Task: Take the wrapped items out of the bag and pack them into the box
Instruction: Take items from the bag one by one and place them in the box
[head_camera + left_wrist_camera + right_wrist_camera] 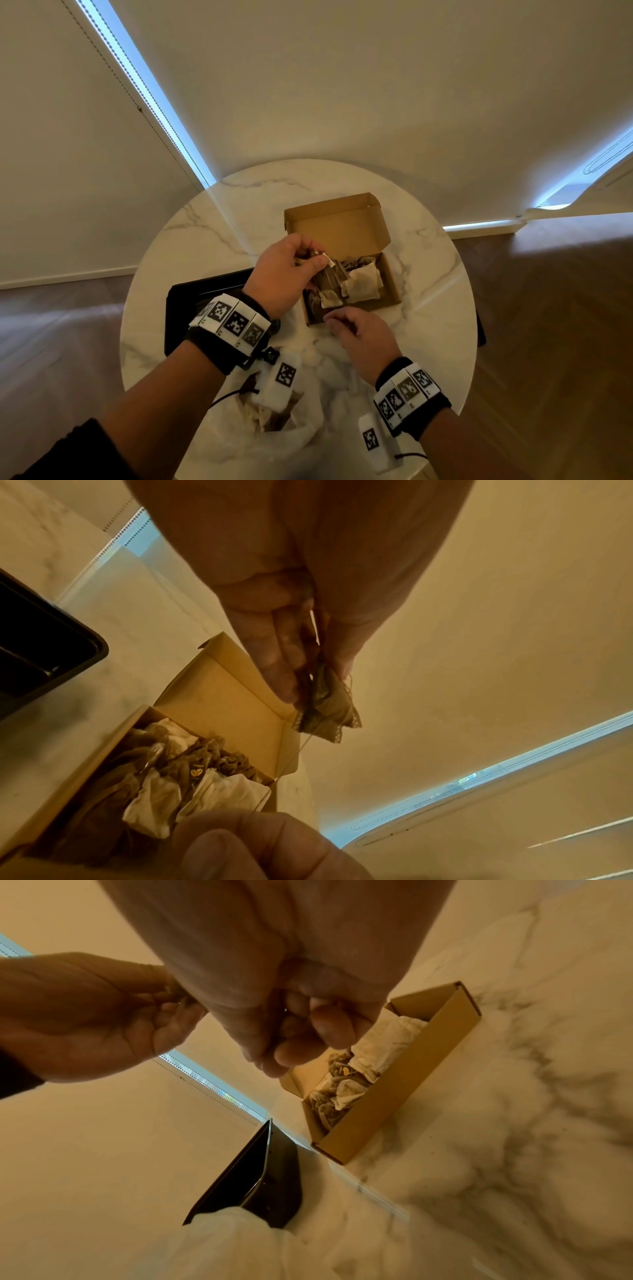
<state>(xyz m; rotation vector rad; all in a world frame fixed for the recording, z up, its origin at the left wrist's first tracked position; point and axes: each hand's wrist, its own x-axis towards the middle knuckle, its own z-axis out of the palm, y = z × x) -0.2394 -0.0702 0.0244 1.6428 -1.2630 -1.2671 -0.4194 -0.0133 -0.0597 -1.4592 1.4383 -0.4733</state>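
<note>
Left hand (286, 270) pinches crinkly wrapped item (325, 707) over cardboard box (390, 289); right hand (359, 334) curled (contents unclear).

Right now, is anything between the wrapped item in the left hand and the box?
No visible obstacle. The left hand pinches the wrapped item over the open box, lid folded back. Wrapped packets already fill much of the box, so free room looks tight. The right hand is at the near edge.
</note>
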